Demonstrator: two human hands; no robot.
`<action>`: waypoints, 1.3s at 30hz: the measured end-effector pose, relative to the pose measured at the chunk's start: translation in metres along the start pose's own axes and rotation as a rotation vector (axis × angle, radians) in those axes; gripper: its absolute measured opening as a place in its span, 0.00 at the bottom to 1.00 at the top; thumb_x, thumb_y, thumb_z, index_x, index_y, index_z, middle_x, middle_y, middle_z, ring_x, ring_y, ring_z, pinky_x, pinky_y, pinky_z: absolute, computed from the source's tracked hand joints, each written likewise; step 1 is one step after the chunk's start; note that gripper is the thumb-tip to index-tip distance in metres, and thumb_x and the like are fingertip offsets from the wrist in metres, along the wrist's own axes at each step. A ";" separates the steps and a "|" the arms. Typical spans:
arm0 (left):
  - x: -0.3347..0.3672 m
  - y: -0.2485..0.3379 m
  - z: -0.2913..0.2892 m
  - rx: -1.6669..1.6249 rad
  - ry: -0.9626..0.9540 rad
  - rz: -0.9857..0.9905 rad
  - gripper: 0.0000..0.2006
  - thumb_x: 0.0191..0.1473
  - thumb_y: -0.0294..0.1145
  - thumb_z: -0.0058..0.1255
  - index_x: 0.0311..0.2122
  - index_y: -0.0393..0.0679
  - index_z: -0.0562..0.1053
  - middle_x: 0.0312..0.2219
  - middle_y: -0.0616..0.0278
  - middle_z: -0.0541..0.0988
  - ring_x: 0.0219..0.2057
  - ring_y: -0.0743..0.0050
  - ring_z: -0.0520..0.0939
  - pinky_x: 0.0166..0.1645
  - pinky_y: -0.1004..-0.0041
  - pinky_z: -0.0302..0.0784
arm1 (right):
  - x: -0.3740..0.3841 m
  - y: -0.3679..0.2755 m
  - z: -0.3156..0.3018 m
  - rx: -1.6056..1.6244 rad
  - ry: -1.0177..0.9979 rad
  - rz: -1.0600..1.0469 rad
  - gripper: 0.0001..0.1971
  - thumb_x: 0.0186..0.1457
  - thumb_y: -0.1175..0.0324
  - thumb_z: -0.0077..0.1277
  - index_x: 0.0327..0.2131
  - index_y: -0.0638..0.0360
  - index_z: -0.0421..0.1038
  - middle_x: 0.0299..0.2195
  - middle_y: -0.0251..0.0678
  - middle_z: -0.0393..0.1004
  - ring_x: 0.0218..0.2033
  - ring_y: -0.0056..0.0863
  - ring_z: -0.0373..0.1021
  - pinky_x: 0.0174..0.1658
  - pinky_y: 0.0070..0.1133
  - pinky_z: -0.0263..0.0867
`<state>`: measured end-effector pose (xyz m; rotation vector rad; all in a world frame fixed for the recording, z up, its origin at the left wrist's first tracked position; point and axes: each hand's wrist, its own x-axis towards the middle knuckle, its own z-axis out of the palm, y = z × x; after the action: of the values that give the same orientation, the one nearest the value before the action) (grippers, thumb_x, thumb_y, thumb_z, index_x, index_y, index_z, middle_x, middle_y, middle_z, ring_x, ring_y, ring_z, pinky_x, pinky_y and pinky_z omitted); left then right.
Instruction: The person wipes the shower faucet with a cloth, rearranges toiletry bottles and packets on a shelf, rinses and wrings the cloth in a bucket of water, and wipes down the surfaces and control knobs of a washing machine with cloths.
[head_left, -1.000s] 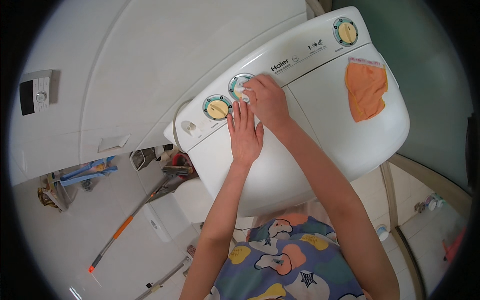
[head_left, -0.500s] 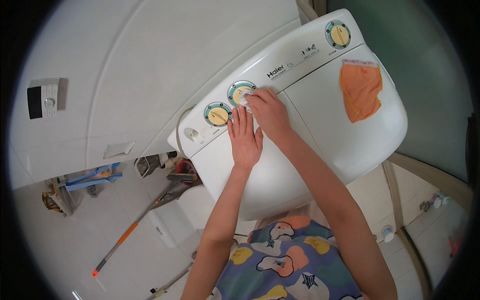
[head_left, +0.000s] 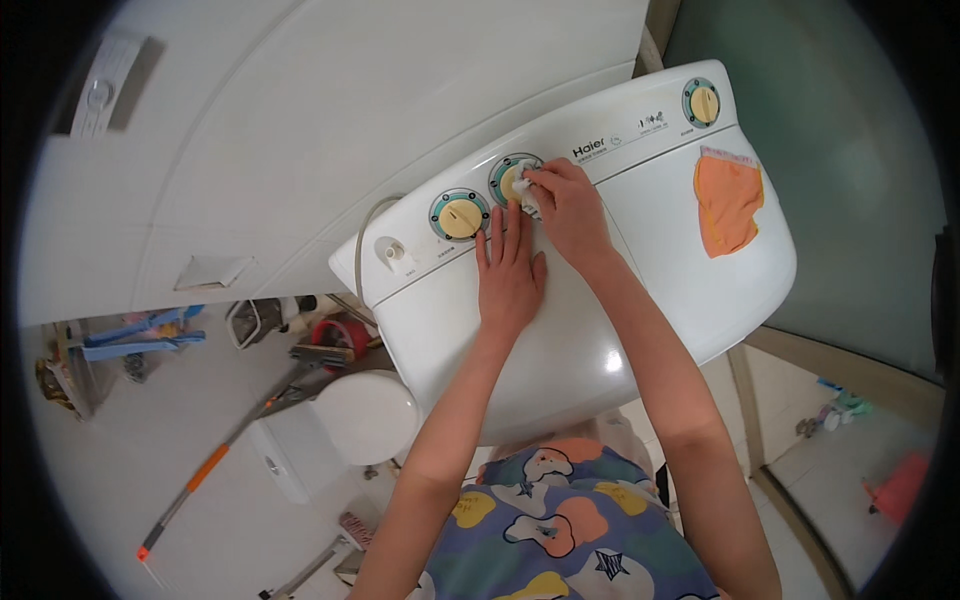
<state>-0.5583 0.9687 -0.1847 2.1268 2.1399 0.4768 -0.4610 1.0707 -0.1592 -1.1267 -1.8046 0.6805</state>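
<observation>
A white twin-tub washing machine (head_left: 480, 350) stands in front of me, with yellow dials along its back panel. My right hand (head_left: 570, 210) pinches a crumpled white tissue or cloth (head_left: 526, 190) against the middle dial (head_left: 510, 182), covering part of it. Just left of it, my left hand (head_left: 511, 275) lies flat on the machine with fingers stretched, the fingertips reaching the panel below that dial. The left dial (head_left: 461, 217) is uncovered beside my left fingertips. An orange cloth (head_left: 728, 203) lies flat on the right lid, apart from both hands. The far-right dial (head_left: 704, 104) is untouched.
A white tiled wall (head_left: 330, 90) rises behind the machine, and a frosted glass panel (head_left: 830, 200) stands at the right. On the left floor are a toilet (head_left: 365, 420), an orange-and-grey pole (head_left: 207, 467) and a rack with blue parts (head_left: 145, 335). A hose (head_left: 360, 245) curves by the machine's left end.
The view has shifted and turned slightly, so the machine sits differently in it. My right hand still holds the white tissue or cloth at the middle dial, and my left hand stays flat beside it.
</observation>
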 end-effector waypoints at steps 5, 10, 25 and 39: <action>-0.001 -0.005 0.000 0.041 0.035 0.011 0.28 0.56 0.34 0.42 0.61 0.38 0.56 0.65 0.55 0.47 0.66 0.58 0.46 0.65 0.52 0.42 | 0.000 -0.003 -0.008 -0.035 -0.160 0.144 0.09 0.53 0.74 0.48 0.38 0.62 0.75 0.33 0.40 0.73 0.31 0.37 0.71 0.37 0.25 0.67; -0.001 -0.007 0.004 0.006 0.065 0.032 0.28 0.57 0.36 0.42 0.61 0.40 0.56 0.65 0.61 0.48 0.66 0.62 0.48 0.66 0.54 0.44 | -0.010 0.009 -0.022 -0.198 -0.409 0.285 0.09 0.49 0.71 0.51 0.34 0.61 0.77 0.35 0.46 0.74 0.33 0.43 0.72 0.41 0.30 0.67; -0.004 -0.013 0.002 -0.107 0.173 0.016 0.24 0.55 0.37 0.46 0.57 0.41 0.63 0.63 0.68 0.53 0.64 0.70 0.52 0.66 0.62 0.50 | -0.005 -0.022 -0.110 -0.227 -0.352 0.342 0.07 0.54 0.70 0.53 0.34 0.62 0.78 0.20 0.27 0.72 0.22 0.13 0.64 0.28 0.14 0.61; -0.012 0.000 0.002 -0.141 0.246 -0.091 0.25 0.50 0.30 0.51 0.55 0.37 0.65 0.60 0.61 0.60 0.60 0.62 0.60 0.62 0.64 0.58 | -0.021 0.021 -0.130 -0.372 -0.507 0.196 0.17 0.50 0.59 0.57 0.39 0.59 0.69 0.29 0.39 0.76 0.29 0.31 0.73 0.33 0.24 0.67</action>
<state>-0.5576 0.9571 -0.1889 1.9752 2.2373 0.8930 -0.3328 1.0613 -0.1238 -1.4877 -2.3386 0.8207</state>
